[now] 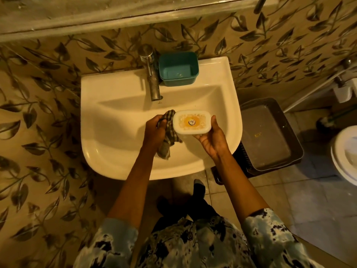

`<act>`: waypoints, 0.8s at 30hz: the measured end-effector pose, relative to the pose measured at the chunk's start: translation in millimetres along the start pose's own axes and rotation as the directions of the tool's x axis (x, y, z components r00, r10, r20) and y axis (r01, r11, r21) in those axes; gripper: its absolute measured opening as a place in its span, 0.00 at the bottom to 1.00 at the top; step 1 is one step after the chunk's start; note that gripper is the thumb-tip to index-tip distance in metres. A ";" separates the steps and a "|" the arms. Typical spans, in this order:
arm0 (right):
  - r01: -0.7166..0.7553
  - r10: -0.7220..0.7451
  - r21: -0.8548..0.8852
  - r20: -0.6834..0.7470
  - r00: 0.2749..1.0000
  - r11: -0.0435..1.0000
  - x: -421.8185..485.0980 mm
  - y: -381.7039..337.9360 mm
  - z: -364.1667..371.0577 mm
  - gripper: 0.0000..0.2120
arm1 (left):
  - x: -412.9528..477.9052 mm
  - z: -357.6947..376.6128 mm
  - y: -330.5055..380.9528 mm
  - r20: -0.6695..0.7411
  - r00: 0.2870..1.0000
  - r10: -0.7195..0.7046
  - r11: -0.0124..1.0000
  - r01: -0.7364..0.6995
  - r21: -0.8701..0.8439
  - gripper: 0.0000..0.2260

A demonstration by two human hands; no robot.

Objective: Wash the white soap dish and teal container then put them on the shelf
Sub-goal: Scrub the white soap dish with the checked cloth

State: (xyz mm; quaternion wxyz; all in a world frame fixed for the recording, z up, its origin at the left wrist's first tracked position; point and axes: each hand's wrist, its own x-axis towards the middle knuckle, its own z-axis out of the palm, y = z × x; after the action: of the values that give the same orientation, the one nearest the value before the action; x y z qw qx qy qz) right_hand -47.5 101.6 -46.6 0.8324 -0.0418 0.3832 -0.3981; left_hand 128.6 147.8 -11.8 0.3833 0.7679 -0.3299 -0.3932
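My right hand [209, 137] cradles the white soap dish [191, 122] from below and from its right end, palm up, fingers curled under the base and thumb up against the end wall. That keeps the dish level and its open top clear for wiping. Inside I see an orange patch with a small round label and pale crusted residue around it; whether that is a worn soap bar or only a stain I cannot tell in this dim yellow light. My left hand [155, 130] is closed around a bunched checked cloth [167, 135], which touches the dish's left end and hangs loose below my fist.

Both hands hover over the middle of the sink [108, 120], so drips will fall into the bowl. The tap [151, 74] stands at the far rim with its spout pointing toward me, and there is free room between the spout and the dish to bring it under the water. The teal container [178, 68] sits on the far rim just right of the tap, close to the wall and unwashed, I judge. A dark bin [270, 132] stands low on the right beside the sink. A ledge [116, 14], perhaps the shelf, runs along the far wall above.
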 end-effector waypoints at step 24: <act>-0.071 0.072 0.018 -0.072 0.995 0.997 -7.2 35.6 44.5 0.20 | -54.7 50.1 11.2 -0.160 0.923 0.350 0.913 -0.298 0.279 0.09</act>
State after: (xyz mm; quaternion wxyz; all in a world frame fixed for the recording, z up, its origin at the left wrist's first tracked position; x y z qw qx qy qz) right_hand 2.0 120.3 -24.3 0.8319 -0.0070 0.4114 -0.3724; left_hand 57.5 170.1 -3.0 0.3762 0.7807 -0.4583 -0.1974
